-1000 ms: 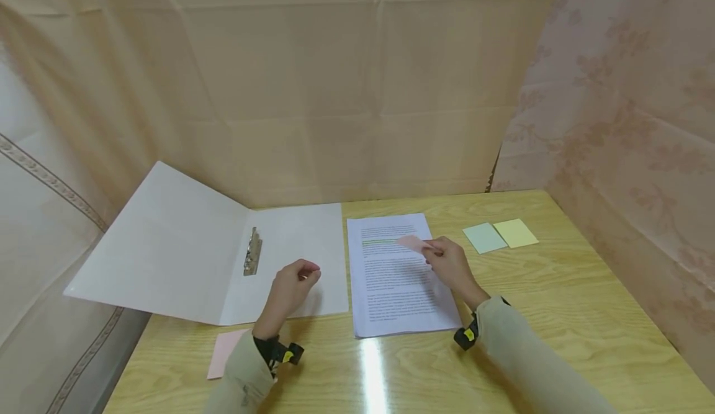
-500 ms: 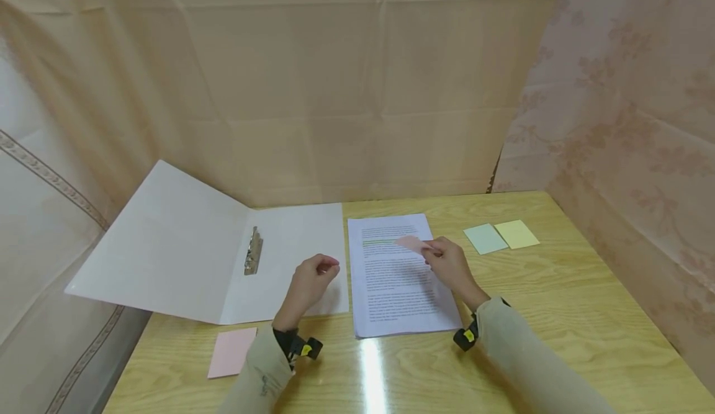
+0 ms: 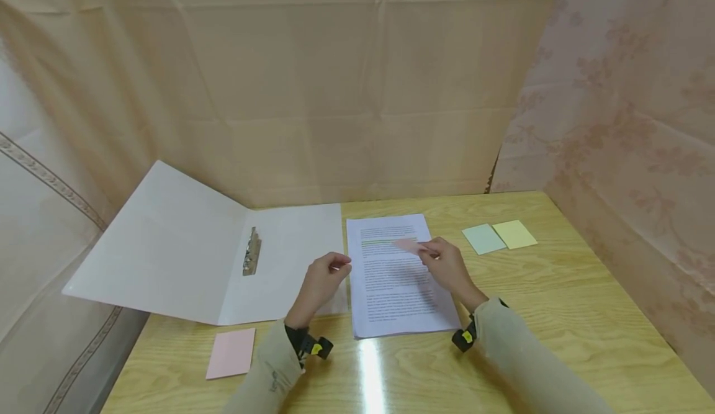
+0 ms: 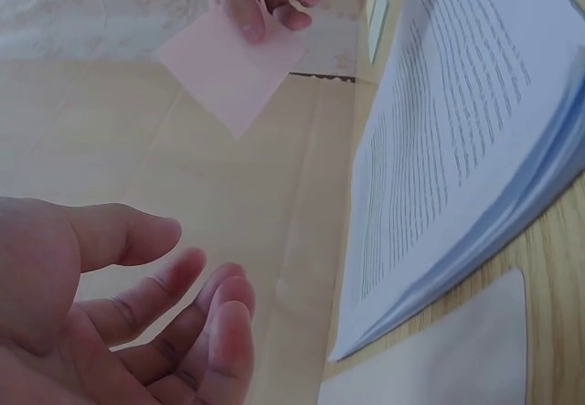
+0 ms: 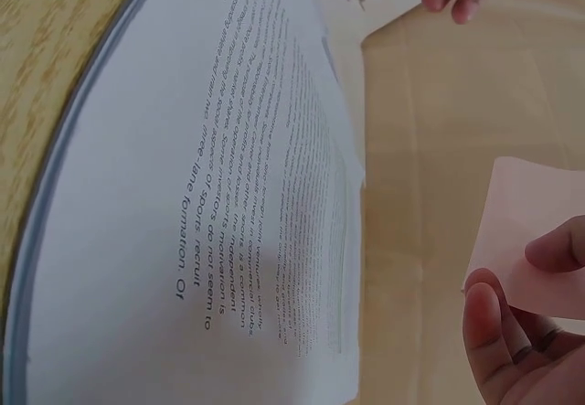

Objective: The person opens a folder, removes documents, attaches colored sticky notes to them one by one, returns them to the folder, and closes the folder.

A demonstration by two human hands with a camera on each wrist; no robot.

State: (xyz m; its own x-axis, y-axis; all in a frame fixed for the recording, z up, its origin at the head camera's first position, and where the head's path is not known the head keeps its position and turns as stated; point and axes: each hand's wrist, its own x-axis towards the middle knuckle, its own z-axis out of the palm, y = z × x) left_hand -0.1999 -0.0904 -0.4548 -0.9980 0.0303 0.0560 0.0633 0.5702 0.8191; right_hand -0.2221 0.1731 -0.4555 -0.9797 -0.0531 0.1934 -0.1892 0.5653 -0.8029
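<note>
Above the stack of printed pages [image 3: 391, 302], my right hand [image 3: 449, 268] pinches a pink sticky note [image 5: 521, 231] by its edge, between thumb and fingers. Seen from the left wrist, the note [image 4: 228, 76] hangs with one corner down. My left hand [image 3: 322, 282] is in the air by the left edge of the pages, over the right side of an open white binder [image 3: 290, 228]. Its fingers [image 4: 146, 295] are loosely bent, with a gap to the thumb and nothing between them. A line on the top page is highlighted.
Left of the pages, the binder's metal clip [image 3: 252, 251] stands up and its cover [image 3: 162, 246] leans open. A pink note pad [image 3: 231, 353] lies near the front left. Green [image 3: 483, 239] and yellow [image 3: 514, 234] sticky notes lie at the right. Curtains hang behind the table.
My left hand has moved right across the binder toward the pages, uncovering the pink pad. The right hand has moved slightly left with the pink sticky note still in its grip.
</note>
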